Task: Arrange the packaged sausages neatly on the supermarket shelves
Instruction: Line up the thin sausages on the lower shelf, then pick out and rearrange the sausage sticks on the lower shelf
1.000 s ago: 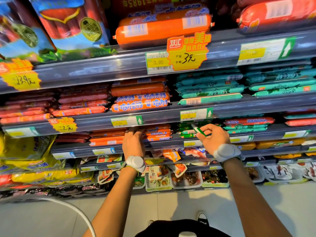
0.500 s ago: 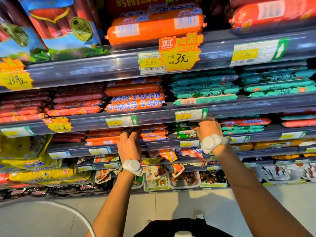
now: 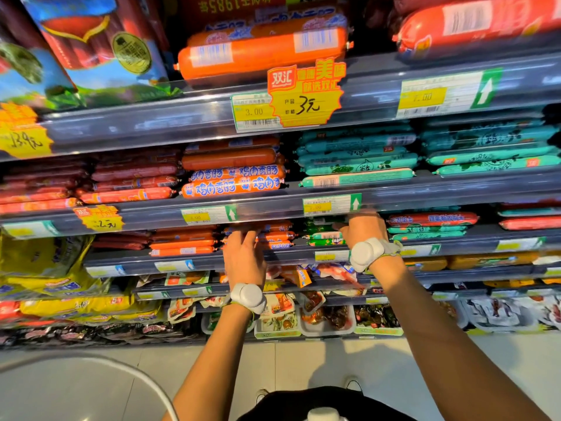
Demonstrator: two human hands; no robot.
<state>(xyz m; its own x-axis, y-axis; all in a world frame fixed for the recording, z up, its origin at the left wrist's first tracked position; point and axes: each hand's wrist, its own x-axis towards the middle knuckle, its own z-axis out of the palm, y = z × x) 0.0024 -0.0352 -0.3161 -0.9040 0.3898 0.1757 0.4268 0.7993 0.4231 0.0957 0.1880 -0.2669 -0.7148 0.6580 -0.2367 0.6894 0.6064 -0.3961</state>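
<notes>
A shopworker's left hand (image 3: pixel 244 256) lies flat, fingers spread, on a stack of orange sausages (image 3: pixel 274 237) on a middle shelf (image 3: pixel 212 260), pressing rather than gripping; the right hand (image 3: pixel 362 227) reaches deeper into the same shelf beside a stack of green sausages (image 3: pixel 323 235), its fingers hidden under the shelf above, so whether it holds anything cannot be told. Both wrists carry white wrist trackers (image 3: pixel 247 297). The sausages lie on their sides in low piles, long axes running left to right along the shelf front, clipped ends pointing sideways. In their smooth plastic casings they look light, firm along their length and probably slippery, likely to roll or slide off the pile; a grasp around the middle of the tube, or a flat palm pushing the whole stack, seems safest. Above, teal sausages (image 3: pixel 358 165) and orange sausages with blue lettering (image 3: pixel 233 186) fill the next shelf, under a jagged orange price tag (image 3: pixel 306 92).
</notes>
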